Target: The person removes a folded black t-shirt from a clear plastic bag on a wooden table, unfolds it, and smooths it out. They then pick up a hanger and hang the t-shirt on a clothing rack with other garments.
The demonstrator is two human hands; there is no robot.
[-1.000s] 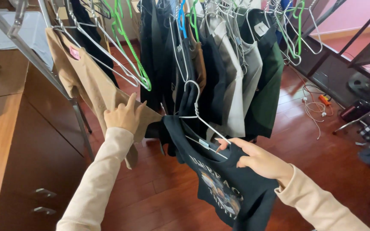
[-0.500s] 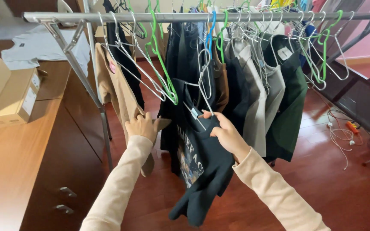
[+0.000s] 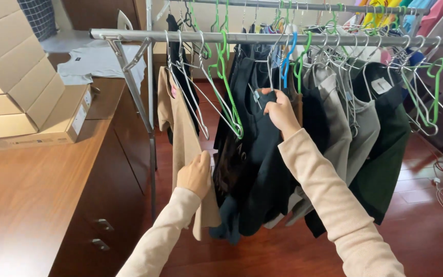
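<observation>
Currently | right hand point(image 3: 281, 110) gripping black shirt point(image 3: 262, 169) at its collar, mid-rail under the garment rail point(image 3: 262, 37) | left hand point(image 3: 196, 174) pinching tan shirt point(image 3: 180, 133) near the rail's left end | risk: collar sliding off its wire hanger (barely visible), shirt dropping

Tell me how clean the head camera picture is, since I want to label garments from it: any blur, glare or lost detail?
Head view: mostly sharp, the rail and green hanger crisp. Even, soft light with no hard shadows. The black shirt under the right hand is so dark its folds merge. The left hand on the tan garment is clear. Rail bows slightly: wide-angle distortion. Mild sheen on the wooden cabinet top.
</observation>
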